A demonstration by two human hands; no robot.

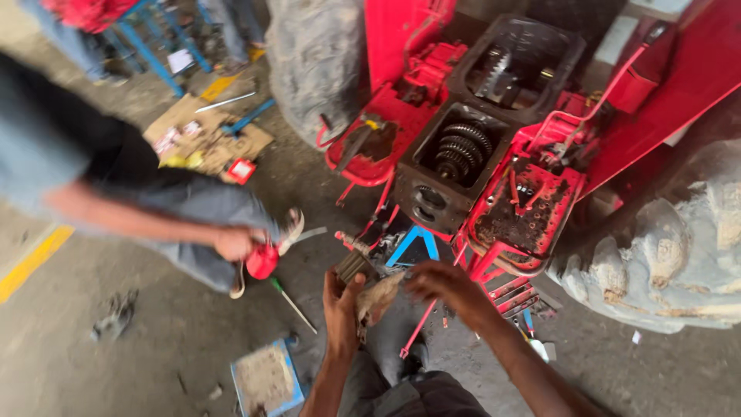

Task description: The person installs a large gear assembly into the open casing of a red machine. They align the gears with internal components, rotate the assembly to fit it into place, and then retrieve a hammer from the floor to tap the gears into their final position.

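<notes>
I am looking down at a grey, dusty concrete floor [100, 363] with a yellow line [31, 262] painted on it, where a flat piece of cardboard [208, 139] is lying near some blue metal legs [154, 46].

1. A small metal gear part [353, 265], dark and ribbed, is held upright in the left hand [340, 305], just below the red tractor's open gearbox.
2. A dirty, brownish rag [380, 297] is bunched between the 2 hands, touching the gear part's lower side, with the right hand [444, 284] pressed on its upper edge.
</notes>
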